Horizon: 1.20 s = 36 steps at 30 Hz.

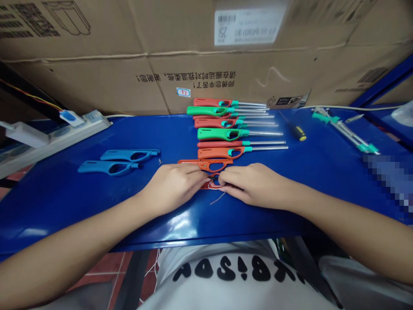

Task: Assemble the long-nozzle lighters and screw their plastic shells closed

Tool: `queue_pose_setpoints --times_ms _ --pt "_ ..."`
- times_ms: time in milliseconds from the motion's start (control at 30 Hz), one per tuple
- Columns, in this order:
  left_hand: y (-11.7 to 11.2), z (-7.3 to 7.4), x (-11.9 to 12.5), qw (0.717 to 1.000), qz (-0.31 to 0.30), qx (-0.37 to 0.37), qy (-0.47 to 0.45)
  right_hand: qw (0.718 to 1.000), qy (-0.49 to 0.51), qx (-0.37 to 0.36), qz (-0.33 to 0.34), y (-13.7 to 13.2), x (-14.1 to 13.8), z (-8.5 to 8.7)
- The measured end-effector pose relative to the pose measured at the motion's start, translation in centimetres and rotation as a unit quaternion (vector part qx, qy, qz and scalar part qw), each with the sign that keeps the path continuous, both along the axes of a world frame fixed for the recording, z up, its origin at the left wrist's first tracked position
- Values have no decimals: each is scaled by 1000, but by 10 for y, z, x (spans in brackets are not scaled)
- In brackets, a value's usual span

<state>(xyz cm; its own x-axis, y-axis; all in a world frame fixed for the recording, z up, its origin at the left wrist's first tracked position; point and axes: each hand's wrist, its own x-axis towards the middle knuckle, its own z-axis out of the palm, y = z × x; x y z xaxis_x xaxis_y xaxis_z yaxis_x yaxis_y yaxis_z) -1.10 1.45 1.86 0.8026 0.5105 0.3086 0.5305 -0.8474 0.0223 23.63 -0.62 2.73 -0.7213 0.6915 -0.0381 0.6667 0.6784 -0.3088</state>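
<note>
One orange casing holds white wire; right grip pinches it, left grip I can't tell.

Right behind the row of lighters you've got a cardboard box walling you off, no way through. Left of the row, a lane opens over the table, bounded farther left by two blue handles. Right of the row, a screwdriver lies near the rod tips, teal-ended rods farther right; you can pass between them. In front, your left hand, right hand and the orange shell block you.
</note>
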Motion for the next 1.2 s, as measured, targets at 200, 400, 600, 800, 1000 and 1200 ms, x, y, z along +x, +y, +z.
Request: queue_pose_setpoints --times_ms 200,400,600,800,1000,1200 --pt "-1 1 1 1000 2 -20 -6 999 -26 38 16 -2 -2 -3" --pt "0 4 0 999 -2 -37 -12 998 30 -34 -43 -3 -3 2" --pt "2 6 -2 999 -6 -42 -10 984 90 -98 -120 -3 -5 3" --pt "2 5 -2 1000 -14 -26 -2 980 102 -114 -126 -1 -5 3" --pt "-1 8 -1 999 -2 -26 27 984 106 -103 -104 0 -3 2" --pt "-3 12 1 999 0 -27 33 991 105 -60 -50 -1 0 1"
